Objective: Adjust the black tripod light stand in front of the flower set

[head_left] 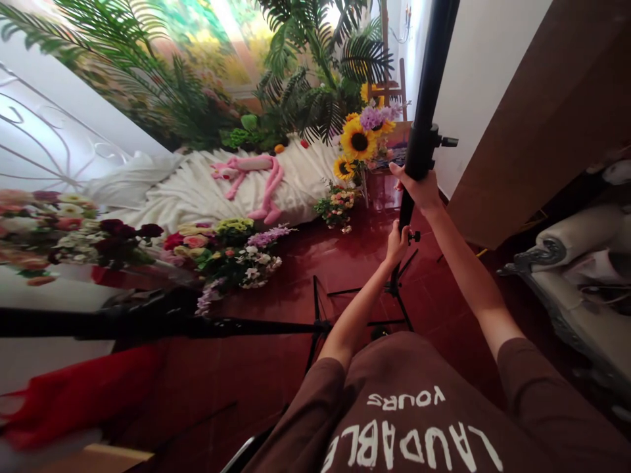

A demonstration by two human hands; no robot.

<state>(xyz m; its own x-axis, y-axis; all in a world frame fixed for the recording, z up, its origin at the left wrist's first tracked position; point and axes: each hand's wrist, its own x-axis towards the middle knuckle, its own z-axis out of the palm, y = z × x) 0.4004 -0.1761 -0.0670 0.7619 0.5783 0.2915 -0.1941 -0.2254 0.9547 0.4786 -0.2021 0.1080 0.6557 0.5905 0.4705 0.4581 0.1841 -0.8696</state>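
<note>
A black stand pole point(430, 85) rises from a tripod base on the floor towards the top of the view. Higher on it, my right hand point(419, 187) is wrapped round the pole just under a thick collar with a side knob point(447, 141). My left hand point(397, 244) grips the same pole lower down, beside a small black knob point(415, 236). The fingers of both hands are partly hidden behind the pole. The spread tripod legs point(401, 305) stand below my hands on the red floor.
A second black stand point(276, 328) crosses the left side, its legs near my left forearm. Flowers point(251, 263) and a white cloth point(182, 190) with a pink plush toy point(254, 164) lie ahead. Sunflowers point(359, 141) stand near the pole; a silver-trimmed sofa point(576, 295) is at right.
</note>
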